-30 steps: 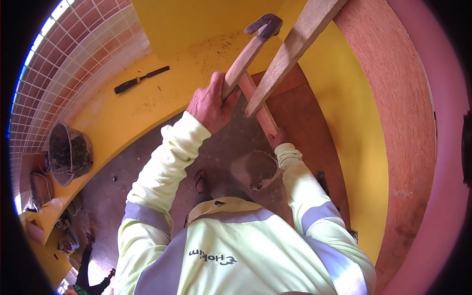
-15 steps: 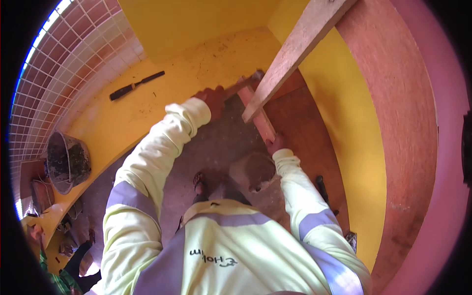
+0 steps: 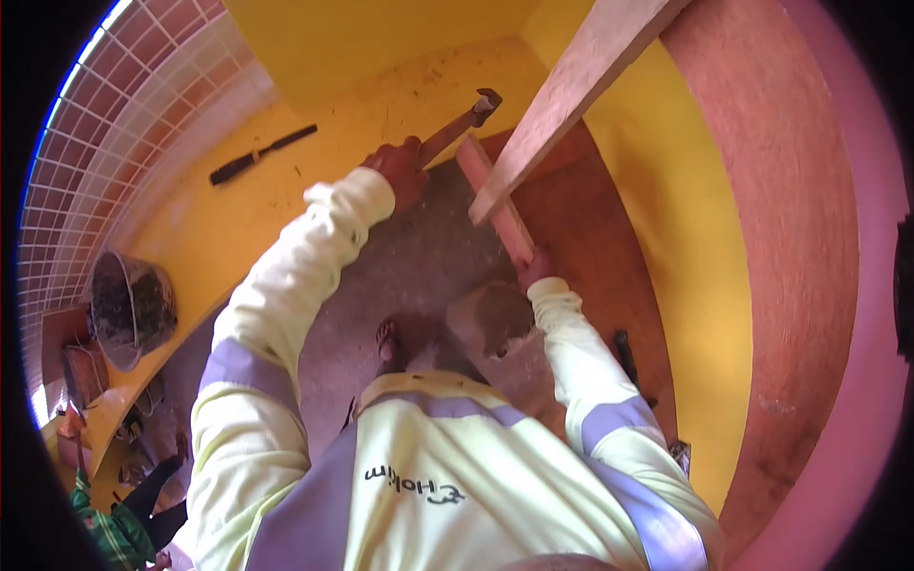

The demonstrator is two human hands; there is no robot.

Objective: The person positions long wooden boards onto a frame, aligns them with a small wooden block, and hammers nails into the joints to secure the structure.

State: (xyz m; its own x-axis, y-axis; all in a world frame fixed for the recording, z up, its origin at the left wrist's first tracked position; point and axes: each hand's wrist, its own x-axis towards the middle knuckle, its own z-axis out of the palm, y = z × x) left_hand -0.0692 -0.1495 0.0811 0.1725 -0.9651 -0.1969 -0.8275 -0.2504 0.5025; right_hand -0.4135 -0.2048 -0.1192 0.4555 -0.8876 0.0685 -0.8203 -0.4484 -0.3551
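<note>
My left hand (image 3: 400, 171) is closed round the wooden handle of a hammer (image 3: 447, 139), whose metal head is up and to the right of the fingers, just off the end of a short wooden piece (image 3: 474, 164). That piece is gripped near its lower end by my right hand (image 3: 535, 270), with the fingers partly hidden. Across its middle passes a long wooden beam (image 3: 581, 86), slanting down from the upper right; I cannot tell whether the two touch. On the yellow surface left of my left hand lies a chisel (image 3: 262, 155) with a dark handle.
A dirty bucket (image 3: 133, 309) lies tipped at the left, beside a white wire grid (image 3: 143, 114). Another person in a green top (image 3: 119, 538) is at the lower left. A reddish board (image 3: 609, 276) and yellow wall (image 3: 700, 285) flank my right arm.
The hammer head has risen away from the end of the wooden piece. My left hand has shifted slightly up and left, while my right hand keeps its hold with little movement.
</note>
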